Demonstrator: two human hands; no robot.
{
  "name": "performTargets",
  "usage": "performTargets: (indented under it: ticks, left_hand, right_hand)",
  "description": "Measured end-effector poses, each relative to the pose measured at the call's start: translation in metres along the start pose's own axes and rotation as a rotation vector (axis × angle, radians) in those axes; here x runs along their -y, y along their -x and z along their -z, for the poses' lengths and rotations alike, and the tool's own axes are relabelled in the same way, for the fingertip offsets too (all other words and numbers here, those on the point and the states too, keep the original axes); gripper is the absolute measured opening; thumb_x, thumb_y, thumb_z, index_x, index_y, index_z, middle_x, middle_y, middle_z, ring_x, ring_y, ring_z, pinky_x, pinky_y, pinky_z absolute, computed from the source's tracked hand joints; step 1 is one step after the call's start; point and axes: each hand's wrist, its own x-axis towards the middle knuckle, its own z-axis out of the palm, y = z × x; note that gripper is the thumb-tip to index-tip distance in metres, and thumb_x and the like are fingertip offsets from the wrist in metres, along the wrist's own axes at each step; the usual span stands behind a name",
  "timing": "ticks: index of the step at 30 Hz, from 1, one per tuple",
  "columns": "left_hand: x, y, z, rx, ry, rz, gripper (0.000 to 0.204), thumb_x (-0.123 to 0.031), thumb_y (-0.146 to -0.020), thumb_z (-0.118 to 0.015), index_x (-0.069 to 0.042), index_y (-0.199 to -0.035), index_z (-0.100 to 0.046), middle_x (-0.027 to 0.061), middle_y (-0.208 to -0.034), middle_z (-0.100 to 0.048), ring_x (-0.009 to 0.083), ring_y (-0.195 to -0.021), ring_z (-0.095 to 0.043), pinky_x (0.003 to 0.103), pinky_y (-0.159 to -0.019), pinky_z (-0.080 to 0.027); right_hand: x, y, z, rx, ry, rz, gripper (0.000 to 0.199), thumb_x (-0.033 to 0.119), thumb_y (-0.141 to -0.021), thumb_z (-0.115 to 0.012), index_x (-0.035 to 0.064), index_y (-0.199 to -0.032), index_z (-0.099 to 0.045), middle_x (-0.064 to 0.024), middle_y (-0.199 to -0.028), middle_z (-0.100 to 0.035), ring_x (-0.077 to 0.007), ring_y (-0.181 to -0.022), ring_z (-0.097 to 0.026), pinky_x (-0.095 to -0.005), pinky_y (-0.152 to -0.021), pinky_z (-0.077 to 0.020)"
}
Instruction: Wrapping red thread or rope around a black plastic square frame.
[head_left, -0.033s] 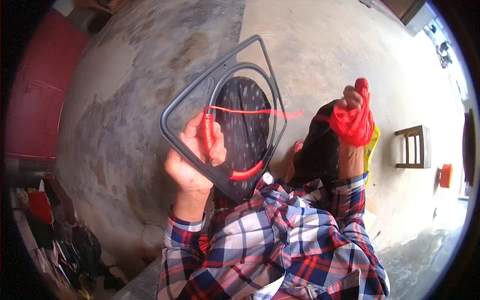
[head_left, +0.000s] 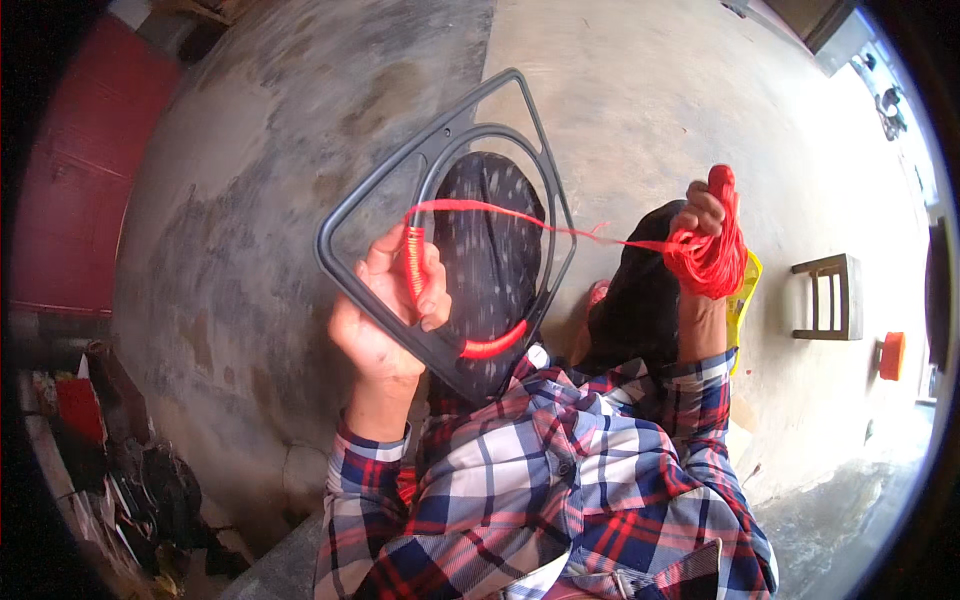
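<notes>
My left hand [head_left: 372, 325] is closed on a dark grey, diamond-shaped frame [head_left: 378, 180] with a round ring inside, held tilted over my lap. Red cord is wound tightly around the ring beside my fingers [head_left: 415, 262], and a second red wrapped stretch [head_left: 493, 343] lies lower on the ring. From the upper end of the winding, a loose red strand [head_left: 480, 206] runs across the ring to the right. It leads to a looped bundle of red cord [head_left: 712, 262], which my right hand [head_left: 702, 210] grips with curled fingers, well apart from the frame.
Under the frame is my dark, white-flecked trouser leg [head_left: 487, 240]. A yellow thing [head_left: 744, 300] shows behind my right forearm. On the concrete floor at right stand a small wooden stool [head_left: 850, 297] and an orange object [head_left: 892, 355]. Dark clutter [head_left: 150, 500] lies at lower left.
My right hand and the cord bundle have dropped slightly. The strand, blurred before, now shows as a sagging line between frame and bundle. My left hand and the frame have barely moved.
</notes>
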Motion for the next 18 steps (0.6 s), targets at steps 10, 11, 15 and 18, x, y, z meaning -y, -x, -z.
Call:
performTargets:
  ticks: [10,11,15,18]
  left_hand:
    - [-0.007,0.006,0.021,-0.048,0.069,-0.021,0.046,-0.040,-0.094,-0.044,-0.004,-0.118,-0.057,0.0141,-0.092,-0.052,0.0163,-0.060,-0.042,0.026,-0.046,-0.032]
    - [-0.008,0.005,0.025,-0.032,0.068,0.093,0.045,-0.040,-0.095,-0.043,-0.002,-0.115,-0.057,0.0142,-0.090,-0.054,0.0160,-0.057,-0.042,0.026,-0.046,-0.031]
    - [-0.007,0.002,0.023,0.074,0.017,0.192,0.046,-0.034,-0.098,-0.043,0.004,-0.121,-0.052,0.0170,-0.097,-0.060,0.0133,-0.052,-0.042,0.025,-0.045,-0.033]
    - [-0.007,-0.005,-0.011,0.027,-0.123,0.150,0.044,-0.025,-0.098,-0.048,0.003,-0.131,-0.046,0.0173,-0.113,-0.059,0.0120,-0.058,-0.048,0.026,-0.048,-0.040]
  right_hand:
    - [-0.011,0.033,0.031,-0.586,1.626,0.003,0.023,0.027,-0.089,-0.066,0.0062,-0.099,-0.061,0.0031,-0.071,-0.057,-0.0057,-0.058,-0.049,-0.0233,-0.052,-0.0405]
    - [-0.018,0.037,0.035,-0.586,1.797,-0.077,0.026,0.028,-0.088,-0.067,0.0056,-0.099,-0.060,-0.0012,-0.071,-0.060,-0.0118,-0.058,-0.054,-0.0271,-0.052,-0.0434]
    - [-0.068,0.041,0.022,-0.254,2.541,-0.537,0.043,0.041,-0.080,-0.070,0.0074,-0.103,-0.057,-0.0225,-0.074,-0.063,-0.0423,-0.074,-0.063,-0.0453,-0.064,-0.0507]
    - [-0.089,0.037,0.018,-0.194,2.390,-0.559,0.045,0.044,-0.086,-0.063,0.0029,-0.103,-0.054,-0.0245,-0.076,-0.063,-0.0401,-0.077,-0.065,-0.0444,-0.067,-0.0510]
